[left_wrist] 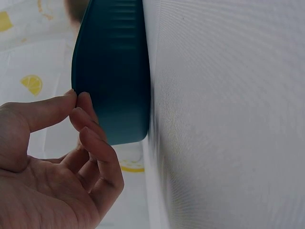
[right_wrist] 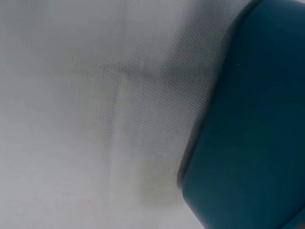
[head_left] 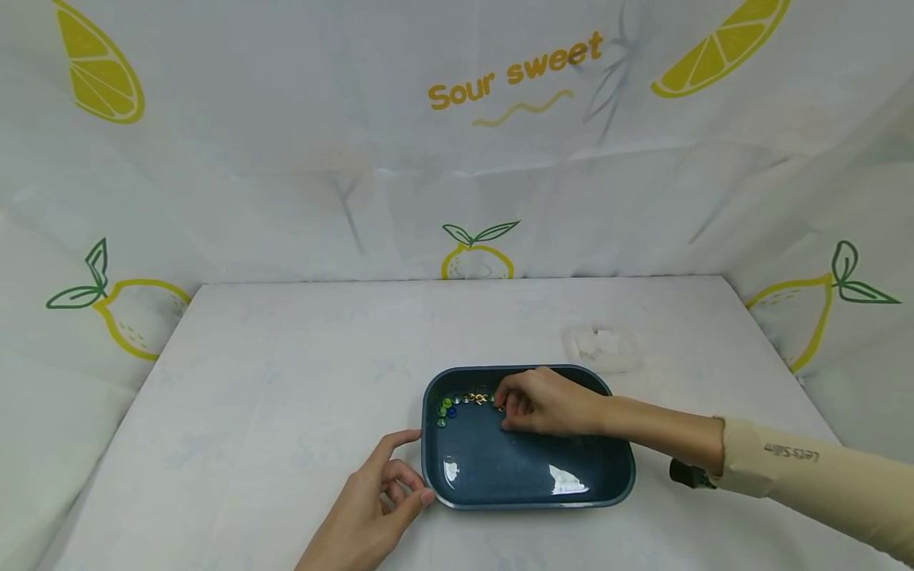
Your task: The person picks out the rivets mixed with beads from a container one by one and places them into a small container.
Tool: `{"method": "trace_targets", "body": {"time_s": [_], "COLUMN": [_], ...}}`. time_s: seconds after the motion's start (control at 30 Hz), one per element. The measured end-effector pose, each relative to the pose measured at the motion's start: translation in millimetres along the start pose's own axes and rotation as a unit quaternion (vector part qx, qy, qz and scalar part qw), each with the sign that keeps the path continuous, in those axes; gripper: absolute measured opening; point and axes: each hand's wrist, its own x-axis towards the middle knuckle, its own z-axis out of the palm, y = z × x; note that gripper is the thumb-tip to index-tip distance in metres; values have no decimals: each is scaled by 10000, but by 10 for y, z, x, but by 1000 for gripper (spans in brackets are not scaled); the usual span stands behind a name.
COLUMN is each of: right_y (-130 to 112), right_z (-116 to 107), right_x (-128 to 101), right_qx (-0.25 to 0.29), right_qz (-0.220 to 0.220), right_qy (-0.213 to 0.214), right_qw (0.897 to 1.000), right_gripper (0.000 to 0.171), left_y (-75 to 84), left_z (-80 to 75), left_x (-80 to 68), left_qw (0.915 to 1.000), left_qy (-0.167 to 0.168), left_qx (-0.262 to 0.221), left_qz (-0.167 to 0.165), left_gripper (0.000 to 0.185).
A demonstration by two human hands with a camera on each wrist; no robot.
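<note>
A dark teal tray [head_left: 528, 501] lies on the white table. At its far left corner a short string of green and blue beads [head_left: 446, 408] with gold links [head_left: 477, 397] curves toward my right hand [head_left: 508, 406], whose curled fingertips pinch the string's near end inside the tray. My left hand [head_left: 408, 480] is at the tray's front left corner. In the left wrist view the thumb and curled fingers of the left hand [left_wrist: 78, 102] touch the outer wall of the tray [left_wrist: 114, 71]. The right wrist view shows only the tray wall [right_wrist: 252, 119] and cloth, no hand.
A small clear plastic piece [head_left: 600, 346] lies on the table just behind the tray's far right corner. A lemon-print cloth backdrop [head_left: 457, 159] walls the table at the back and on both sides. A black band [head_left: 689, 474] sits on my right wrist.
</note>
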Motion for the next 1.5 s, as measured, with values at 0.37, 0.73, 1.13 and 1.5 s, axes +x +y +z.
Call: {"method": "trace_targets", "body": {"time_s": [0.37, 0.73, 1.13, 1.5], "right_y": [-27, -1, -16, -125], "right_z": [21, 7, -71, -160], "right_x": [-21, -17, -6, -21], "right_qx": [-112, 19, 22, 72], "right_qz": [153, 16, -17, -159], "right_qy": [99, 19, -105, -82], "right_qw": [9998, 10000, 9999, 9998], "right_gripper": [9, 7, 9, 10], "left_y": [8, 10, 13, 6], "left_z": [6, 7, 6, 0], "left_x": [-1, 0, 3, -3], "left_qw": [10000, 10000, 10000, 10000], "left_qy": [12, 19, 48, 3], "left_qx": [17, 10, 70, 59], "left_qz": [-6, -52, -19, 38], "left_gripper": [70, 70, 70, 69]}}
